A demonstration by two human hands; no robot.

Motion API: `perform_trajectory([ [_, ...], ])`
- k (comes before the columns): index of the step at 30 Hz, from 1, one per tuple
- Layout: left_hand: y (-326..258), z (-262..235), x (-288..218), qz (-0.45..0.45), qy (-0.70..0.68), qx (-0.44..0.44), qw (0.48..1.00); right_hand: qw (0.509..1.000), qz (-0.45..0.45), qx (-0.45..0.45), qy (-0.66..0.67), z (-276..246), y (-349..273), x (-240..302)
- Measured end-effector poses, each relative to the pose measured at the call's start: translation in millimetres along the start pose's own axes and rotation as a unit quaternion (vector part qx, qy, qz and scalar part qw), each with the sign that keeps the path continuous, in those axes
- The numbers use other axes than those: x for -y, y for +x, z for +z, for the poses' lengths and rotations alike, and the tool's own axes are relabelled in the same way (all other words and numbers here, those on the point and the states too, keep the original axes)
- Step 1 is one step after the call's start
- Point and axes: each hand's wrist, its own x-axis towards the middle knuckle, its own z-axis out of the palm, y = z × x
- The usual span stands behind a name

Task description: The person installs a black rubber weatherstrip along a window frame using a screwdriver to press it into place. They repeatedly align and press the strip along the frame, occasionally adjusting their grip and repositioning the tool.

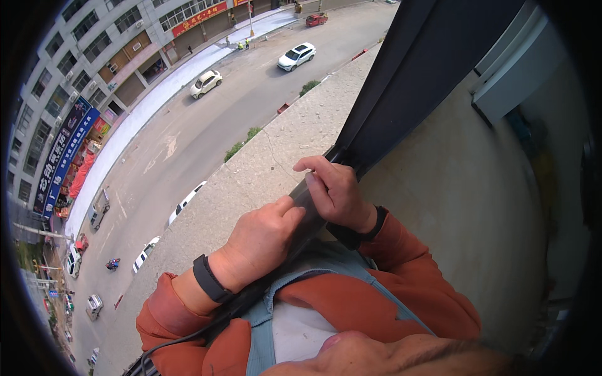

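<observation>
A dark window rail [310,227] runs slantwise in front of my chest, meeting a broad dark upright frame [411,75] near the middle. My left hand [260,238] is closed like a fist at the rail's outer edge, back of the hand up. Its fingertips are tucked out of sight, so what they grip is hidden. My right hand [335,193] rests at the corner of rail and upright. Its index finger is bent and the thumb lies beneath it, the other fingers curled under. Whatever it may hold does not show.
Outside the rail lies a rough concrete ledge [269,163], with a street [169,156] far below. White cars [296,56] and shopfronts line it. Inside, to the right, are a pale floor [433,207] and a white panel [511,69]. A thin cable [169,343] crosses near my left sleeve.
</observation>
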Motion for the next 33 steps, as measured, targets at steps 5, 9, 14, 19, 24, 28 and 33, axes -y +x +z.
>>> perform_trajectory([
  [5,-7,-20,-14,-0.018,-0.010,0.071,0.997,0.999,-0.042,0.030,-0.002,3,-5,18],
  [9,-21,-38,-19,-0.028,-0.009,0.108,0.994,0.997,-0.047,0.049,0.029,11,-13,34],
  [14,-31,-55,-21,-0.050,-0.062,0.129,0.988,0.993,-0.050,0.088,0.058,11,-15,53],
  [19,-29,-58,-38,-0.062,-0.122,0.087,0.987,0.988,-0.048,0.059,0.134,-48,-2,85],
  [24,-30,-61,-38,-0.061,-0.122,0.087,0.987,0.975,-0.096,0.106,0.171,-45,-3,98],
  [28,-31,-52,-34,-0.034,-0.124,0.059,0.990,0.977,-0.088,0.149,0.122,-33,-7,82],
  [33,-30,-46,-41,-0.043,-0.122,0.030,0.991,0.975,-0.131,0.180,0.010,-37,-9,74],
])
